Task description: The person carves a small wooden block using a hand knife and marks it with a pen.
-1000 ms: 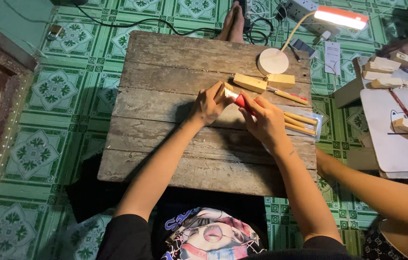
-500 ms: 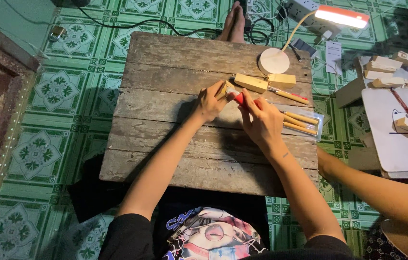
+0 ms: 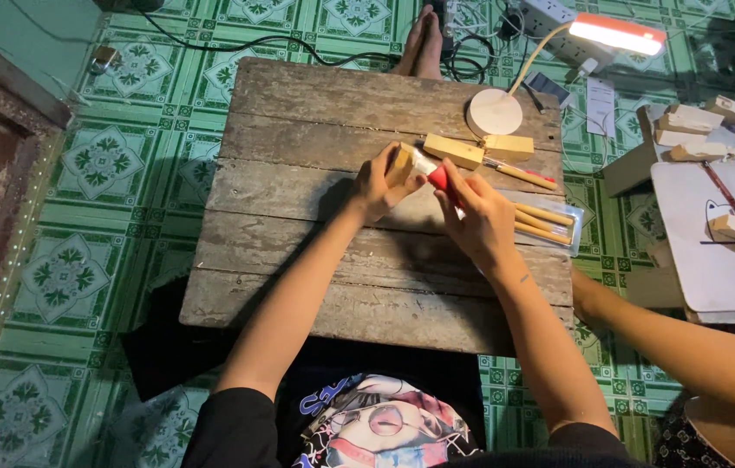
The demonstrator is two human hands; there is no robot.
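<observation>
Setting: a low surface of grey weathered wooden planks [image 3: 315, 113] standing on a floor of green patterned tiles [image 3: 64, 269].
Block in hand: one small pale wooden block [image 3: 400, 164], held above the middle of the surface, towards its far side.
Left hand: the left hand [image 3: 378, 184] is curled closed around the pale block, fingers wrapped over its near side.
Tool: one carving tool with a red handle and a short light blade [image 3: 438, 177], its tip lying against the block.
Right hand: the right hand [image 3: 478, 217] is closed around the red handle, thumb pointing toward the block.
Other blocks on the surface: two light rectangular wooden blocks [image 3: 454, 151], lying just beyond the hands, beside each other.
Spare tools: a clear flat tray of wooden-handled tools [image 3: 549, 224] to the right of the right hand; the count is unclear, about three handles show.
Loose tool: one long wooden-handled tool with a red band [image 3: 523, 174] between the blocks and the tray.
Lamp: one white desk lamp with a round base [image 3: 495, 113], its lit head beyond the far right corner.
Beside the surface: a white board with cartoon drawing [image 3: 714, 234] bearing several wooden pieces; another person's forearm [image 3: 688, 347] reaches in from the right.
</observation>
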